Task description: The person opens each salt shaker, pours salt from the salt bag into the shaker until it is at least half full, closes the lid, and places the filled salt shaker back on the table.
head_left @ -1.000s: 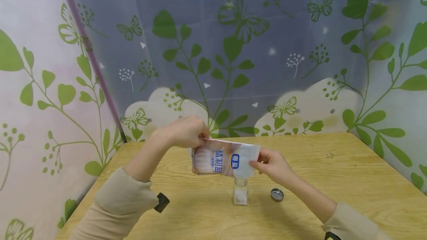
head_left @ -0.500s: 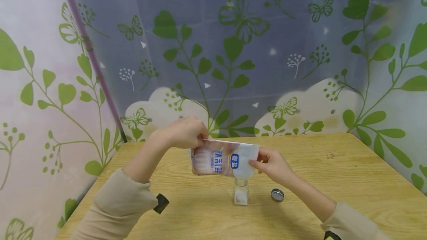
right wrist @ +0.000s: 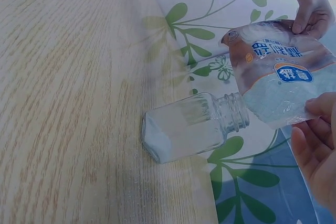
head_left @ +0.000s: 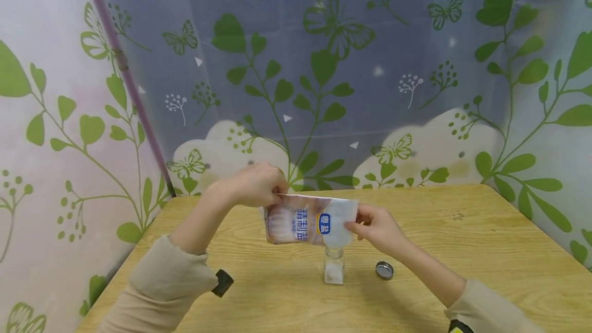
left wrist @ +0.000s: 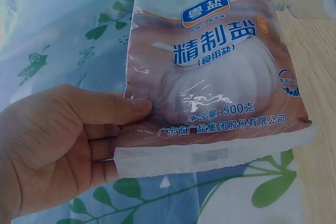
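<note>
Salt bag (head_left: pixel 305 220) held sideways over the glass jar (head_left: pixel 334 266); blue logo (left wrist: pixel 206 11) 粤盐, then 精制盐 (食用盐), 净含量:500克, 广东省广盐集团股份有限公司. Left hand (head_left: pixel 256 185) pinches the bottom-seal end, thumb on front; right hand (head_left: pixel 380 228) pinches the logo end. Bag overlaps jar mouth in head view, contact unclear. White powder (right wrist: pixel 158 139) in jar bottom. Metal lid (head_left: pixel 384 271) right of jar, on wood-grain table (head_left: pixel 462 235). Leaf-and-butterfly curtain (head_left: pixel 384 117) behind.
</note>
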Available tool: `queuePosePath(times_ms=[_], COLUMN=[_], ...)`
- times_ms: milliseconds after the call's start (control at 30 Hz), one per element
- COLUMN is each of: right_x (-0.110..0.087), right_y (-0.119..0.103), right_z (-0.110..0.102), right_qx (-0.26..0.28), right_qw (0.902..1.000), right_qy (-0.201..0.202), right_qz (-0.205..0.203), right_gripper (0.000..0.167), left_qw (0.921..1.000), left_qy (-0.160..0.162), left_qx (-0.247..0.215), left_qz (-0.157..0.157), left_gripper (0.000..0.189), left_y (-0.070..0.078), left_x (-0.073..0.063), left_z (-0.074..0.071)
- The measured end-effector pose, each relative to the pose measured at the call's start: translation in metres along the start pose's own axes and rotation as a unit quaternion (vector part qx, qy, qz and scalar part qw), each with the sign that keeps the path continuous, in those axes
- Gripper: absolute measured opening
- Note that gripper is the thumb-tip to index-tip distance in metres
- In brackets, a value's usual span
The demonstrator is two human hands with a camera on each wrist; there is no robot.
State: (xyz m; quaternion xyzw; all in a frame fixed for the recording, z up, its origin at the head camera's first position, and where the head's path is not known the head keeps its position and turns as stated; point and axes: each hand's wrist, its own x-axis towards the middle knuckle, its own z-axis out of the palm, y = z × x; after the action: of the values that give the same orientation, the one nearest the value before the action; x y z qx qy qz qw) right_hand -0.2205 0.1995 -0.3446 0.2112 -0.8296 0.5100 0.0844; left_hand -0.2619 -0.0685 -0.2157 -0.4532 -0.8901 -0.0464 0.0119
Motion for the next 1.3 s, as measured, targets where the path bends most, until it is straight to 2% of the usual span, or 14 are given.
queuePosePath(times_ms=[500, 767, 1300], right_x=[0.0002, 0.0003, 0.0], right_y=[0.0029, 0.0033, 0.0039], right_z=[0.0011, 0.0009, -0.0006], right_qx=[0.001, -0.002, 0.008], right_qw=[1.0, 0.9999, 0.9999], right_qy=[0.004, 0.009, 0.011], right_qz=[-0.003, -0.004, -0.002], right_gripper=[0.016, 0.015, 0.019], left_qw=[0.9999, 0.9999, 0.9999], left_qy=[-0.006, -0.008, -0.01], left_qx=[0.002, 0.009, 0.008], left_qz=[-0.01, -0.012, -0.011], left_gripper=[0.027, 0.019, 0.017], left_y=[0.0021, 0.005, 0.0074], left_x=[0.0012, 0.0028, 0.0044], left_z=[-0.0022, -0.0059, -0.0079])
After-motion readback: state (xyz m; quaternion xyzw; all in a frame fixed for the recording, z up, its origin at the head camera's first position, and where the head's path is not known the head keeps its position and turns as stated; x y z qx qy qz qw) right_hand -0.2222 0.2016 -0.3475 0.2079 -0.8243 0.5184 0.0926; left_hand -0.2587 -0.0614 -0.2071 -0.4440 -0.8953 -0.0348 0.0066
